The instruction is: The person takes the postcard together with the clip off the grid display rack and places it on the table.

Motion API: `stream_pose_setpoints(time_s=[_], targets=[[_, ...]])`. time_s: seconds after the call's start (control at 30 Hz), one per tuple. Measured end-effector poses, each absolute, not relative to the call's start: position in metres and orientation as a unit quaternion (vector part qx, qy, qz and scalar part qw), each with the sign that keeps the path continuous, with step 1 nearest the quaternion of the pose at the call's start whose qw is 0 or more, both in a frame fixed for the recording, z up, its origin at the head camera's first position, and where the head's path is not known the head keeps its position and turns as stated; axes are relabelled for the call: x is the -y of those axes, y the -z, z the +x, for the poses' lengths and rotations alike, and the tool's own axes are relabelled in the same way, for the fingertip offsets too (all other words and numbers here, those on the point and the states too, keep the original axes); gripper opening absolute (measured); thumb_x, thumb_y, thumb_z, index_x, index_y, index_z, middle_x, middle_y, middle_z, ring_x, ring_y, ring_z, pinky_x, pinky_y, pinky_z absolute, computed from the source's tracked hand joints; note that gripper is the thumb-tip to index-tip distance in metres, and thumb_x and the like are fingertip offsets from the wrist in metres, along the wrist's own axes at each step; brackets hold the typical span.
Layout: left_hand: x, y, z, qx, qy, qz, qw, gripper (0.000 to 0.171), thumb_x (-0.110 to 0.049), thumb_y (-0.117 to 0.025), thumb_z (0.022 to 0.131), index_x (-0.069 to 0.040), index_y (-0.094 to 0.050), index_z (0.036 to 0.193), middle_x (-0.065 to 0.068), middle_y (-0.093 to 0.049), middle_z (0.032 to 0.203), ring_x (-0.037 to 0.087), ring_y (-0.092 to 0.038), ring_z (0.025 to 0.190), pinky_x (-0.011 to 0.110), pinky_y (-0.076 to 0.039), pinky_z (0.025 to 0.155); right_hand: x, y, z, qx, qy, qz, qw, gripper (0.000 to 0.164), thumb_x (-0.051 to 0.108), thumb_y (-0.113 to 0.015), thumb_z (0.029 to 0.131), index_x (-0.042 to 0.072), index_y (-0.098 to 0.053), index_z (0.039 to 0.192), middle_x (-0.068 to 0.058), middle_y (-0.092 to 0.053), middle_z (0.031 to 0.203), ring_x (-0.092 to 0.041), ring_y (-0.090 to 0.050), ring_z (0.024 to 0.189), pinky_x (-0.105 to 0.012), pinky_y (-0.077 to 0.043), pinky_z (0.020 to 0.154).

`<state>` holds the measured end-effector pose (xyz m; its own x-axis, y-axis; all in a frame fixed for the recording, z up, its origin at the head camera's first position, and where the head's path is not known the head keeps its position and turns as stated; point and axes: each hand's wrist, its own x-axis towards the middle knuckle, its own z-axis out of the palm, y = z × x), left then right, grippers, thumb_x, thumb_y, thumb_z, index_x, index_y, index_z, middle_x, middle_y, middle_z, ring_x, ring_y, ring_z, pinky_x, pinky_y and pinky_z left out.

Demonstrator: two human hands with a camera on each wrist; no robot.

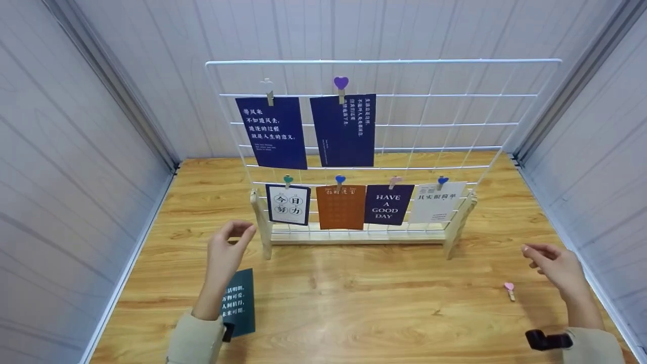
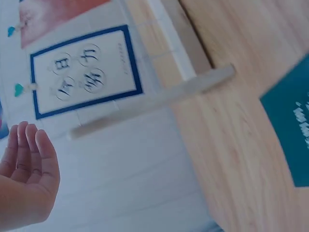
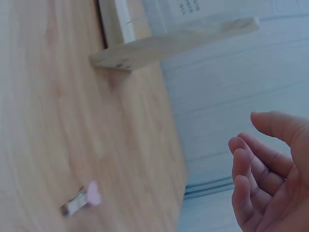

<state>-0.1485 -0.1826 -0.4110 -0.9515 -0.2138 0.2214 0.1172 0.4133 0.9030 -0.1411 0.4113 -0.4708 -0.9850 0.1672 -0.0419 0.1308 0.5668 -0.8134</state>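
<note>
My left hand [image 1: 226, 255], fingers loosely bent and holding nothing, hovers above a dark green card [image 1: 241, 303] with white writing; my wrist covers part of that card. On the other side my right hand [image 1: 558, 268] hangs in the air with relaxed fingers, also holding nothing. A small wooden clip with a pink heart [image 1: 510, 291] lies on the wood surface to its left; the right wrist view shows the pink heart clip [image 3: 82, 199] too. Between the hands stands a white wire grid [image 1: 429, 95]. Nearest my left hand there hangs a blue-bordered white card [image 1: 288, 204].
Two dark blue cards [image 1: 273, 134] hang on the upper grid from heart clips. Below, an orange card [image 1: 341, 207], a "HAVE A GOOD DAY" card [image 1: 386, 205] and a white card [image 1: 437, 202] hang in a row. Wooden feet [image 1: 460, 225] support the grid. Pale walls [image 1: 65, 177] flank it.
</note>
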Motion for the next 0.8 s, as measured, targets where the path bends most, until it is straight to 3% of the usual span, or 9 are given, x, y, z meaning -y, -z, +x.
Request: stream_pose_setpoints(time_s=[0.23, 0.67, 0.8], targets=[[0.149, 0.382, -0.142, 0.811, 0.568, -0.016, 0.138, 0.015, -0.004, -0.059, 0.083, 0.007, -0.059, 0.093, 0.013, -0.06, 0.088, 0.022, -0.055, 0.081, 0.029, -0.047, 0.068, -0.38, 0.448, -0.148, 0.884, -0.461, -0.039, 0.066, 0.045, 0.032, -0.056, 0.086, -0.006, -0.053, 0.11, 0.007, -0.061, 0.085, -0.007, -0.056, 0.07, -0.018, -0.047, 0.059], [0.115, 0.382, -0.16, 0.755, 0.641, -0.078, 0.114, 0.021, -0.002, -0.058, 0.083, 0.01, -0.057, 0.101, 0.019, -0.059, 0.098, 0.024, -0.055, 0.088, 0.03, -0.046, 0.072, -0.317, 0.414, -0.165, 0.857, -0.492, 0.056, 0.139, 0.03, 0.015, -0.06, 0.084, -0.008, -0.059, 0.103, -0.001, -0.062, 0.082, -0.013, -0.058, 0.07, -0.017, -0.047, 0.06], [0.108, 0.385, -0.175, 0.725, 0.673, -0.088, 0.118, 0.022, -0.001, -0.058, 0.083, 0.01, -0.057, 0.102, 0.019, -0.059, 0.1, 0.025, -0.055, 0.092, 0.03, -0.046, 0.076, -0.292, 0.392, -0.166, 0.853, -0.496, 0.084, 0.14, 0.026, 0.009, -0.059, 0.085, -0.011, -0.058, 0.101, -0.01, -0.062, 0.085, -0.011, -0.057, 0.07, -0.016, -0.046, 0.06]])
